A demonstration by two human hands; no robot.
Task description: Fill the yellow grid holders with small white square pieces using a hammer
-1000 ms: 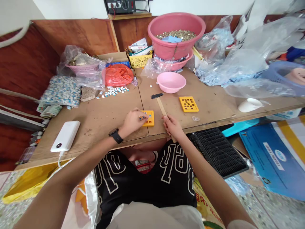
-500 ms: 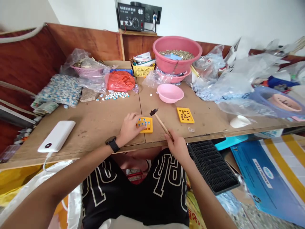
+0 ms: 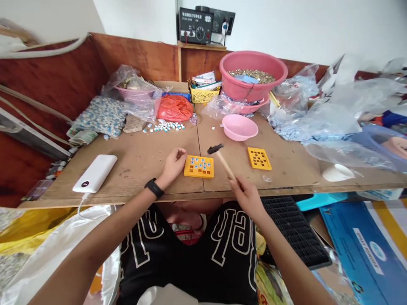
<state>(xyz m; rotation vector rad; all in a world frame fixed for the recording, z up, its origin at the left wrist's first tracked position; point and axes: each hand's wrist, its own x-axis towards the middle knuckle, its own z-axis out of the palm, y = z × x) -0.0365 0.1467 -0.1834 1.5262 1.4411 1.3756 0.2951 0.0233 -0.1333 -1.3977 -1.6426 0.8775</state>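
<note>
A small yellow grid tray (image 3: 199, 166) with several small blue-and-white pieces in its holes lies at the near edge of the wooden table (image 3: 140, 161). My left hand (image 3: 173, 164), a black watch on its wrist, rests curled against the tray's left edge, fingers loosely closed. My right hand (image 3: 247, 195) is closed round the wooden handle of a small hammer (image 3: 220, 155), whose black head hovers just right of the tray. A second yellow grid tray (image 3: 259, 158) lies farther right.
A small pink bowl (image 3: 239, 126) and a big pink basin (image 3: 252, 74) of small metal parts stand behind. Loose blue-white pieces (image 3: 165, 126), an orange bag (image 3: 173, 108), plastic bags and a white power bank (image 3: 95, 172) lie around. A black grid tray (image 3: 295, 228) sits under the table.
My left hand slid off the top of the yellow tray to its left edge, uncovering the pieces. The hammer head has risen and tilted toward the tray. The camera tilted up.
</note>
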